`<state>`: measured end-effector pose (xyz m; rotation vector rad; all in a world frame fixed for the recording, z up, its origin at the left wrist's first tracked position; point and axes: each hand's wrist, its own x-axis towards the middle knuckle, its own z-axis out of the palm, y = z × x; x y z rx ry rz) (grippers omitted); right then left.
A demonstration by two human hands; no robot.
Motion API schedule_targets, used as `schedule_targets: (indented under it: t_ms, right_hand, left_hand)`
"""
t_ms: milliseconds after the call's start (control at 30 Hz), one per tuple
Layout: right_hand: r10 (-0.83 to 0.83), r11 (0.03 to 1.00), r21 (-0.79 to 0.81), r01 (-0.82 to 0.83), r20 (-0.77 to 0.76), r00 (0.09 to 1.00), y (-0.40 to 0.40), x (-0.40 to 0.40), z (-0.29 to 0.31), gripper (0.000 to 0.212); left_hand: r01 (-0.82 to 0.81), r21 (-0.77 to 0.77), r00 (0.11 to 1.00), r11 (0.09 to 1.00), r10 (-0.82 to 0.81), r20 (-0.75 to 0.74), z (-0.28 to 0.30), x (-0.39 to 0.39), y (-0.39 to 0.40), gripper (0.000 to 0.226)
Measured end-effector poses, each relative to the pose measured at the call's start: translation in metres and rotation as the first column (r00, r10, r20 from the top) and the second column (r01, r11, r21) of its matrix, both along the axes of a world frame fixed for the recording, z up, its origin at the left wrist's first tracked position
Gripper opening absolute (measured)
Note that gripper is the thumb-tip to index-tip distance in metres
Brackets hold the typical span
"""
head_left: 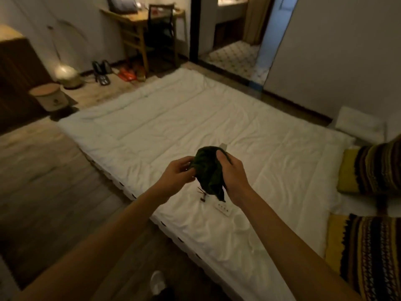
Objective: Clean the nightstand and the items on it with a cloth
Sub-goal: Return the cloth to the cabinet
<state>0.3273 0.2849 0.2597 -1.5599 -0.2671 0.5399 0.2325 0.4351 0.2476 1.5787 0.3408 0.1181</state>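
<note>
A dark green cloth [207,173] is bunched between both hands, held above the white bed [152,127]. My left hand [176,174] pinches the cloth's left edge. My right hand [233,173] grips its right side, and the cloth wraps around something pale whose tip [223,146] pokes out above; what it is cannot be told. On the bedcover just below the hands lie a white remote-like bar [223,209] and a small dark item with thin stems [202,195]. The nightstand is not in view.
Striped yellow-and-black pillows [368,170] lie at the bed's right end. A wooden floor runs along the left, with a lit floor lamp [65,73], a small round stool [47,94], shoes and a desk with chair [160,33] at the back. My shoe [157,283] stands by the bed edge.
</note>
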Motion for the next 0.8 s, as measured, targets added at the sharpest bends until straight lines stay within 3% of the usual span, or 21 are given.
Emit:
schedule_targets:
  t_ms: [167, 333, 567, 633, 700, 800]
  right_hand:
    - [0.128, 0.990, 0.059, -0.129, 0.020, 0.992, 0.068, -0.018, 0.042, 0.032]
    - [0.197, 0.978, 0.061, -0.201, 0.065, 0.978, 0.161, -0.038, 0.064, 0.028]
    - [0.375, 0.919, 0.102, -0.380, 0.070, 0.925, 0.310, -0.074, 0.087, 0.022]
    - [0.460, 0.878, 0.114, -0.465, 0.065, 0.885, 0.347, -0.086, 0.093, 0.026]
    - [0.517, 0.849, 0.086, -0.521, 0.069, 0.853, 0.382, -0.094, 0.097, 0.030]
    - [0.548, 0.831, 0.074, -0.551, 0.056, 0.834, 0.439, -0.098, 0.101, 0.020]
  left_hand:
    - [-0.170, -0.005, 0.979, 0.985, 0.169, 0.110, 0.046, -0.041, 0.068, 0.023]
    - [-0.306, -0.038, 0.943, 0.951, 0.309, 0.127, 0.082, -0.078, 0.159, 0.024]
    - [-0.344, -0.357, 0.928, 0.869, 0.373, 0.013, 0.113, -0.135, 0.283, 0.036]
    - [-0.391, -0.263, 0.916, 0.882, 0.401, -0.017, 0.118, -0.145, 0.315, 0.033]
    - [-0.415, -0.075, 0.910, 0.907, 0.413, -0.048, 0.122, -0.149, 0.348, 0.036]
    - [-0.422, 0.125, 0.902, 0.898, 0.429, -0.040, 0.120, -0.154, 0.404, 0.026]
